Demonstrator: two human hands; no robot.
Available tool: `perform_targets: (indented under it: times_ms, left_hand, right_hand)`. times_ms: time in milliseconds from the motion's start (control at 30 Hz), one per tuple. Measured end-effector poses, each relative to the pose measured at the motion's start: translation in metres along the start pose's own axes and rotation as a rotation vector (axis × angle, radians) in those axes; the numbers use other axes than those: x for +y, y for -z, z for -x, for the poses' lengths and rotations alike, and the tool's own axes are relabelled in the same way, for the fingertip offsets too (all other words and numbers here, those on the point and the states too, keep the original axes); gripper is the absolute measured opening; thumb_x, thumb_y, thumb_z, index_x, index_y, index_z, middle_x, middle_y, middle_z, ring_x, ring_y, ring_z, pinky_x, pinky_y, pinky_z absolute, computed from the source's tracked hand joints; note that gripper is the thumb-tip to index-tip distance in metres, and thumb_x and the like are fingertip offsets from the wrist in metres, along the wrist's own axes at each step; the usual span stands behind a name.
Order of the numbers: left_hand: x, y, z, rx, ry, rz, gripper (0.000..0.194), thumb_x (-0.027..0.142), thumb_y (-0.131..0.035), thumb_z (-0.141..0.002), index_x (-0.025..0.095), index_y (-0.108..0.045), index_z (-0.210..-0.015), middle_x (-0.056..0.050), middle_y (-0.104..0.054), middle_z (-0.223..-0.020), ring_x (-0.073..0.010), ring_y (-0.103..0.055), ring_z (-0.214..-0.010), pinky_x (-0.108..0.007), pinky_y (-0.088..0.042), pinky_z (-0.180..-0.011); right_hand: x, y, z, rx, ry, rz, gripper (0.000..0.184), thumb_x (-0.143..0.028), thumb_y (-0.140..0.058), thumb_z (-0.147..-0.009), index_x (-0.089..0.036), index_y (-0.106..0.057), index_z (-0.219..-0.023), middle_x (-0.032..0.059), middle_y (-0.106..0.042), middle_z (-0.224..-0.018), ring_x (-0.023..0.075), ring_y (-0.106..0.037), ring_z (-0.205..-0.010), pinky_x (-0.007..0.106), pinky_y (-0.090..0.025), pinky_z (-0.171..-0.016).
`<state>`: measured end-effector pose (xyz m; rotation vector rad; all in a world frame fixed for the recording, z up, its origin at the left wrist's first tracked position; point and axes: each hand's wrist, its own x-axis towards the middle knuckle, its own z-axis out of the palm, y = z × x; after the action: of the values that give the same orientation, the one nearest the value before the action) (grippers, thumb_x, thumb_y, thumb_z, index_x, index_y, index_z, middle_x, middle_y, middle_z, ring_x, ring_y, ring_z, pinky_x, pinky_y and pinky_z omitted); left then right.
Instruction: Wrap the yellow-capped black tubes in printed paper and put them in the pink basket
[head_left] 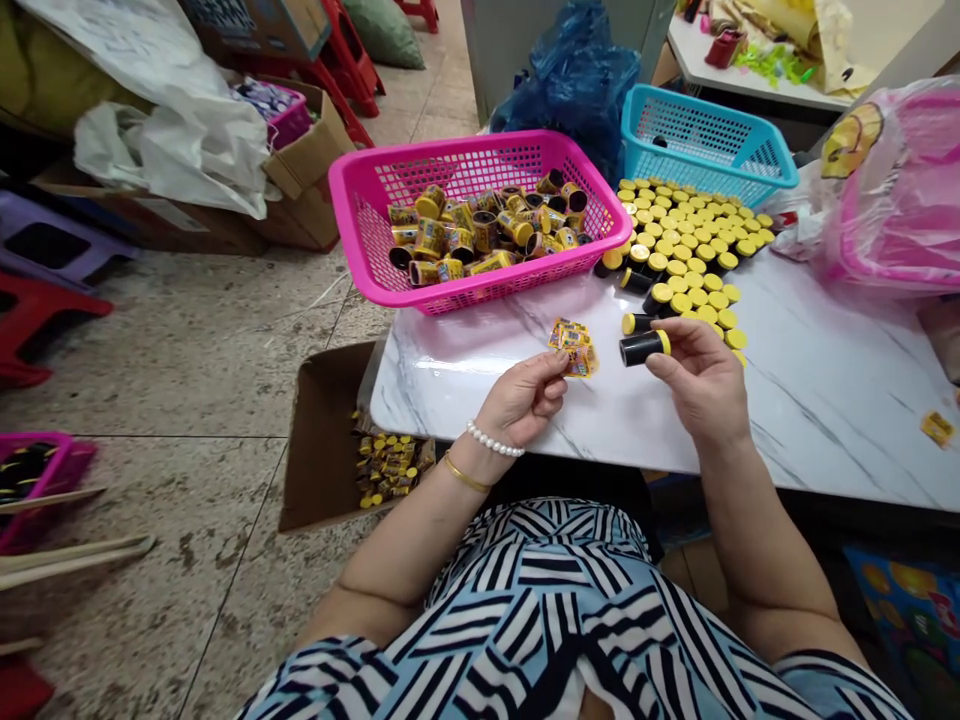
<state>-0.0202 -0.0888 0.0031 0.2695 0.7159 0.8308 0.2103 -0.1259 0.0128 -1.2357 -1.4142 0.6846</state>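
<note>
My left hand [523,398] pinches a small bunch of yellow printed labels [574,349] at its fingertips, just above the white marble table [465,360]. My right hand [701,382] holds a black cylinder with a yellow cap [643,348] between thumb and fingers. Behind it, many black cylinders with yellow caps [682,240] stand crowded together on the tabletop. A pink plastic basket [480,150] holds a loose heap of labelled yellow-and-black cylinders [465,228].
A blue plastic basket [705,130] stands behind the capped cylinders, and a pink-filled plastic bag [892,190] lies at the right. A stray yellow label [937,428] sits near the right table edge. Below the left edge, an open cardboard box [322,440] holds small yellow items.
</note>
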Motion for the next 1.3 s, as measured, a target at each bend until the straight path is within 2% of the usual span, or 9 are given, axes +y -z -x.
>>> perform_targets:
  times_ms: [100,233,400,567,733,867,933,1167,1300]
  left_hand:
    - [-0.002,-0.005,-0.001,-0.012,0.009,0.018,0.029,0.013,-0.091,-0.07,0.01,-0.065,-0.082,0.003,-0.064,-0.071,0.0011,-0.042,-0.042,-0.008,-0.019,-0.033]
    - [-0.004,-0.009,-0.001,-0.043,0.003,0.01,0.032,0.016,-0.093,-0.067,0.009,-0.066,-0.082,0.002,-0.064,-0.07,0.0012,-0.041,-0.042,-0.009,-0.021,-0.033]
    - [-0.01,-0.008,-0.004,-0.046,-0.099,-0.061,0.037,0.027,-0.097,-0.064,0.008,-0.07,-0.08,0.003,-0.06,-0.066,-0.0002,-0.044,-0.044,-0.01,-0.02,-0.034]
    - [-0.015,-0.009,-0.001,-0.042,-0.17,-0.15,0.039,0.037,-0.097,-0.067,0.008,-0.076,-0.081,0.0,-0.062,-0.069,-0.0019,-0.046,-0.049,-0.012,-0.018,-0.035]
    - [-0.012,-0.009,0.005,-0.076,-0.251,-0.289,0.044,0.036,-0.094,-0.074,0.019,-0.081,-0.113,-0.009,-0.075,-0.114,-0.0099,-0.067,-0.08,-0.017,-0.051,-0.058]
    - [-0.015,-0.004,0.005,-0.166,-0.247,-0.464,0.035,0.037,-0.093,-0.077,0.016,-0.082,-0.103,-0.004,-0.074,-0.085,-0.0085,-0.063,-0.064,-0.02,-0.052,-0.06]
    - [-0.018,0.0,0.005,-0.164,-0.271,-0.51,0.036,0.036,-0.094,-0.076,0.016,-0.081,-0.103,-0.003,-0.074,-0.084,-0.0083,-0.063,-0.061,-0.021,-0.053,-0.06]
    - [-0.011,0.005,0.002,-0.231,-0.146,-0.492,0.038,0.034,-0.092,-0.078,0.015,-0.079,-0.107,-0.008,-0.078,-0.091,-0.0152,-0.073,-0.075,-0.025,-0.058,-0.066]
    - [-0.006,-0.001,0.0,-0.259,-0.275,-0.663,0.031,0.032,-0.09,-0.079,0.014,-0.081,-0.103,-0.006,-0.077,-0.083,-0.0124,-0.069,-0.068,-0.024,-0.058,-0.068]
  right_hand:
    - [-0.002,-0.017,0.008,-0.006,-0.077,-0.221,0.045,-0.052,-0.087,-0.082,-0.028,-0.071,-0.117,0.0035,-0.074,-0.109,0.0193,-0.073,-0.098,0.037,-0.064,-0.09]
    - [-0.004,-0.033,0.016,0.061,-0.105,-0.19,0.036,-0.043,-0.087,-0.084,-0.026,-0.071,-0.111,0.0022,-0.075,-0.103,0.0169,-0.075,-0.095,0.034,-0.065,-0.09]
    - [-0.012,-0.034,0.028,0.019,0.001,-0.015,0.039,-0.032,-0.086,-0.085,-0.026,-0.066,-0.118,0.0091,-0.071,-0.136,0.0239,-0.073,-0.121,0.042,-0.064,-0.103]
    - [-0.011,-0.027,0.035,0.048,0.045,0.059,0.041,-0.032,-0.088,-0.083,-0.028,-0.066,-0.117,0.0043,-0.075,-0.113,0.02,-0.077,-0.097,0.037,-0.067,-0.087]
    - [-0.009,-0.025,0.034,0.073,0.143,0.047,0.041,-0.032,-0.092,-0.078,-0.028,-0.069,-0.112,0.0015,-0.07,-0.104,0.0178,-0.071,-0.094,0.034,-0.064,-0.082]
    - [-0.011,-0.024,0.034,-0.124,0.133,0.097,0.035,-0.032,-0.083,-0.087,-0.029,-0.074,-0.121,0.0059,-0.067,-0.118,0.0174,-0.07,-0.094,0.034,-0.065,-0.079]
    - [-0.011,-0.021,0.036,-0.156,0.128,0.127,0.034,-0.029,-0.078,-0.091,-0.029,-0.074,-0.125,0.0066,-0.068,-0.12,0.0176,-0.072,-0.095,0.036,-0.066,-0.082]
    - [-0.003,-0.012,0.041,-0.12,0.343,0.326,0.048,-0.017,-0.079,-0.089,-0.033,-0.072,-0.133,0.0054,-0.079,-0.121,0.0235,-0.076,-0.108,0.045,-0.066,-0.098]
    - [0.001,-0.02,0.04,-0.044,0.225,0.26,0.034,-0.023,-0.082,-0.087,-0.031,-0.079,-0.12,0.005,-0.082,-0.111,0.0222,-0.079,-0.097,0.044,-0.068,-0.091]
